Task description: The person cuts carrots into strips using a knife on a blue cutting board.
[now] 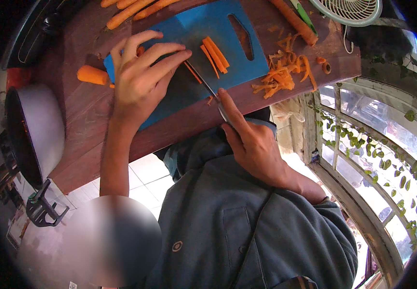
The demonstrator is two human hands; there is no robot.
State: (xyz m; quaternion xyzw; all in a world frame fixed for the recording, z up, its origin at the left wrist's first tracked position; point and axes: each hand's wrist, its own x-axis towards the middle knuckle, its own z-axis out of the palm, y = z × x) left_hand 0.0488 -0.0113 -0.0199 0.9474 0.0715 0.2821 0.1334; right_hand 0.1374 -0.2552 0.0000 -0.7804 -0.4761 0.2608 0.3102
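My right hand (253,144) grips a knife (205,85) by its handle, the index finger stretched along its top. The blade reaches up and left over a blue cutting board (208,21), beside a thin carrot strip (193,72). My left hand (143,72) is over the board's left part, fingers spread, fingertips near the blade's far end; whether it touches a carrot piece beneath is hidden. Several cut carrot sticks (214,56) lie on the board right of the blade. A thick carrot chunk (92,75) lies on the wooden table left of my left hand.
Carrot peelings (284,74) are heaped at the board's right. Beyond them lie a whole carrot (297,23) and a green-handled peeler (303,16). Several carrots (130,14) lie at the far left. A pot (44,126) stands near the table's left edge; a pale plastic basket (349,9) is top right.
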